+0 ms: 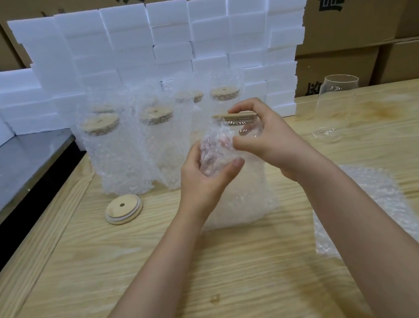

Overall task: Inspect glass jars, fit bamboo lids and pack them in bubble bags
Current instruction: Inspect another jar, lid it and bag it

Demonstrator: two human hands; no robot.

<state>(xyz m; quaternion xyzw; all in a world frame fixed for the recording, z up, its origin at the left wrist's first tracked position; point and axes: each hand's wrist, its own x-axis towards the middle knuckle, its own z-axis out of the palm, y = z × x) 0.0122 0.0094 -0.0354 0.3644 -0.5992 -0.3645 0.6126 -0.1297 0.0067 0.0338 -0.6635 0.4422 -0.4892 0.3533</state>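
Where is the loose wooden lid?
In the head view the loose bamboo lid lies flat on the wooden table, left of the left hand, just in front of the bagged jars.

A pale wood table carries a loose lid near its left edge. Just behind the lid stand bagged jars in rows, with foam blocks stacked behind those. Well to the lid's right stands a bare jar, and nearer the front on that side lie flat bubble bags
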